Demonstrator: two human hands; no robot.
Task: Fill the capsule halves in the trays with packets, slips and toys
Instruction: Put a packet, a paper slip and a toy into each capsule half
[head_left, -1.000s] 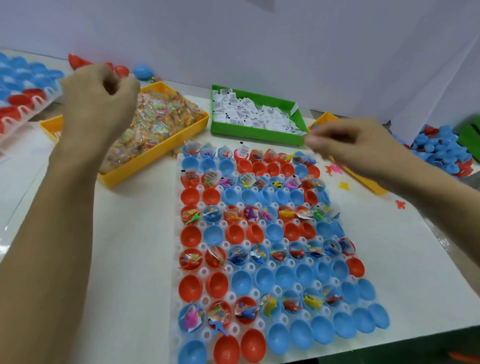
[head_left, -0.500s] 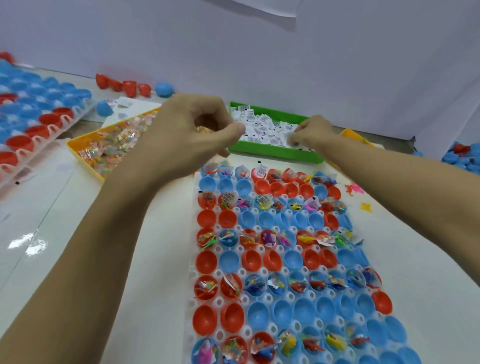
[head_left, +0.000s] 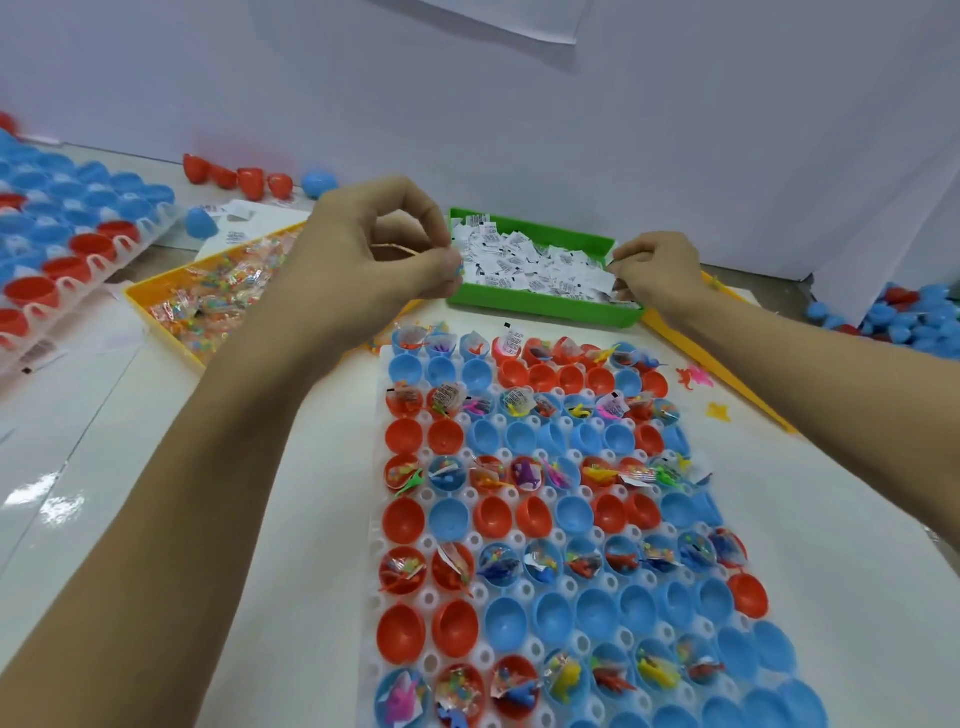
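Note:
A white tray in front of me holds rows of red and blue capsule halves. Some rows carry packets, slips and toys; others are bare. My left hand hovers above the tray's far left corner, its fingertips pinched on a small clear packet. My right hand is at the right end of the green tray, with its fingers pinched among the white paper slips. A yellow tray at the left holds the packets.
A second tray of capsule halves lies at the far left. Loose red halves and a blue one sit by the wall. A pile of blue halves is at the right. Small toys lie beside a yellow tray edge.
My left hand came from over the yellow packet tray rightward to the green tray's left end. My right hand moved forward onto the slips. The view tilted up.

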